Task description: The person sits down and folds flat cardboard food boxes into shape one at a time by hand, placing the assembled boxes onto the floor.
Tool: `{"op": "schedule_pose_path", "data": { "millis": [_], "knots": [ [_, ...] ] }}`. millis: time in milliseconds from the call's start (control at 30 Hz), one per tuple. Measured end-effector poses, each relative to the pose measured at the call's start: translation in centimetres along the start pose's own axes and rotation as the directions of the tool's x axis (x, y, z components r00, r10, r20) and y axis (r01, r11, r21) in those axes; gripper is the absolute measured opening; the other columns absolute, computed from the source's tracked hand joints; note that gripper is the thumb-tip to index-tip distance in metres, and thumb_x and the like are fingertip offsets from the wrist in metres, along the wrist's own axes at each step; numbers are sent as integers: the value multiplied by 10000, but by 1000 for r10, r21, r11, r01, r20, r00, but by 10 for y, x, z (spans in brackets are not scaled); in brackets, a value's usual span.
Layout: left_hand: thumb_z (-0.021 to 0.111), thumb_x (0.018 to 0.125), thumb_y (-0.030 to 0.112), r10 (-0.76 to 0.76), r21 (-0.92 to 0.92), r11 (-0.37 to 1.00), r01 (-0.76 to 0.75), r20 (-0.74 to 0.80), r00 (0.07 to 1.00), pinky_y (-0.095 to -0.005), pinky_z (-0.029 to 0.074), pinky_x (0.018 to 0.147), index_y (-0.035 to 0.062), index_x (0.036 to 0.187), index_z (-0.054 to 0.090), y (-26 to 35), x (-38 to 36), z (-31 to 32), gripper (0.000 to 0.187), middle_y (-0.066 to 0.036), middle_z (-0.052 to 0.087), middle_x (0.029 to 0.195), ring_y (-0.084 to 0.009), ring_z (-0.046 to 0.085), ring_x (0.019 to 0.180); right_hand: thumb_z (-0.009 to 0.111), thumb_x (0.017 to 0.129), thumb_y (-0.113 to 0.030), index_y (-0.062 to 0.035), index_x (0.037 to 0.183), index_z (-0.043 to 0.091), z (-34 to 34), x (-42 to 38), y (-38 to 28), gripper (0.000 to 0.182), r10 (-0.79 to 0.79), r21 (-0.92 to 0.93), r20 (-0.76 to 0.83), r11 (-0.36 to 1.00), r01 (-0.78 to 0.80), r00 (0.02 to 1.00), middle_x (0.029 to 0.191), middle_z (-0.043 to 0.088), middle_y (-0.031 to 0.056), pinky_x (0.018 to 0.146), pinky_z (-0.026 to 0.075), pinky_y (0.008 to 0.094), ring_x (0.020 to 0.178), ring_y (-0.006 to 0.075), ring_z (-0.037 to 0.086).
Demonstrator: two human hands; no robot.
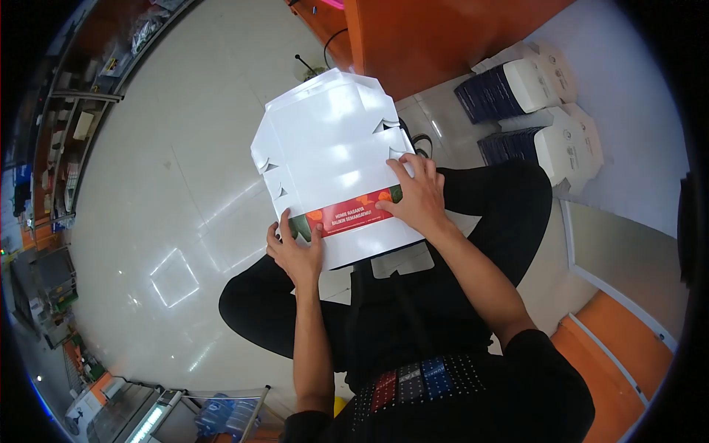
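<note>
A flat white carton (332,159) with a red printed band lies across the person's lap, above the crossed legs in black trousers (487,214). The left hand (295,251) grips the carton's near left edge, thumb on top beside the band, fingers curled around the edge. The right hand (417,196) lies spread on the carton's right side, fingertips pressing the band and the flap above it. On the floor (162,184) to the right, two stacks of folded cartons (532,111) lean by an orange counter (428,37).
</note>
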State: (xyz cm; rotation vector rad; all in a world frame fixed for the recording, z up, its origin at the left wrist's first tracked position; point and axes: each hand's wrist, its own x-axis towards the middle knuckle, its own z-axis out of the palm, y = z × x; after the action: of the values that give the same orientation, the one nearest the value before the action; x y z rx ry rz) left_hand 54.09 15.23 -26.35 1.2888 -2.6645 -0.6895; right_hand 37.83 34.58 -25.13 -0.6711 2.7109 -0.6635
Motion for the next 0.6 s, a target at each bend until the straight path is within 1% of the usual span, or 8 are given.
{"op": "schedule_pose_path", "data": {
  "millis": [133,233,300,367,433,467,567,600],
  "knots": [
    [855,760,281,-30,-32,999,29,-17,999,-505,380,1063,37,1436,454,1,2,4,823,-260,413,1392,-434,409,1262,894,671,-382,-93,1355,563,-1,-3,1,813,-1,27,-3,1000,2,1000,1365,455,104,982,373,511,1290,326,385],
    [862,752,258,-49,-154,987,43,-30,998,-496,377,1068,-17,1413,447,-6,0,5,827,-270,420,1383,-438,413,1258,895,686,-377,-90,1376,534,-2,-8,8,831,-10,68,-14,998,11,1000,1365,436,112,983,381,512,1299,338,377],
    [863,762,271,-2,-164,986,-6,-49,999,-473,401,1043,-22,1364,479,-10,-5,-1,773,-243,489,1328,-412,434,1253,883,707,-380,-82,1393,511,-4,-17,14,835,-9,91,-11,996,10,1000,1376,422,120,975,387,517,1302,348,373],
    [835,818,256,32,-226,972,-68,-160,987,-412,449,963,-22,1199,566,-10,-14,-2,543,-172,597,1138,-307,540,1103,856,753,-373,-68,1164,624,-2,-29,23,562,-34,187,-96,981,52,995,1319,482,128,961,395,525,1260,354,413],
    [795,870,239,-42,-463,887,-6,-94,995,-345,463,843,-7,1089,593,-20,-20,-5,386,-99,614,990,-208,564,934,838,782,-360,-57,999,663,-3,-41,28,412,-16,284,-76,958,37,997,1282,521,126,955,397,527,1237,355,434],
    [775,896,231,-81,-568,822,38,-50,995,-312,471,783,1,1034,606,-25,-24,-7,317,-62,622,916,-158,576,850,809,810,-370,-53,843,645,-2,-48,28,358,17,338,-98,941,17,995,1249,546,147,955,403,521,1205,371,456],
    [727,944,188,-225,-665,704,250,125,966,-251,428,701,18,921,582,-28,-40,-13,224,3,585,802,-88,527,751,815,810,-288,-52,848,646,8,-64,44,293,-51,403,-136,909,102,989,1236,553,156,966,420,481,1167,374,484],
    [767,889,177,-174,-617,754,224,142,975,-291,475,765,-13,1010,594,-39,-40,-7,285,-50,618,909,-139,580,822,813,788,-180,-39,904,639,4,-67,45,252,-31,416,-68,907,56,997,1216,560,165,983,425,447,1130,367,515]
  ]
}}
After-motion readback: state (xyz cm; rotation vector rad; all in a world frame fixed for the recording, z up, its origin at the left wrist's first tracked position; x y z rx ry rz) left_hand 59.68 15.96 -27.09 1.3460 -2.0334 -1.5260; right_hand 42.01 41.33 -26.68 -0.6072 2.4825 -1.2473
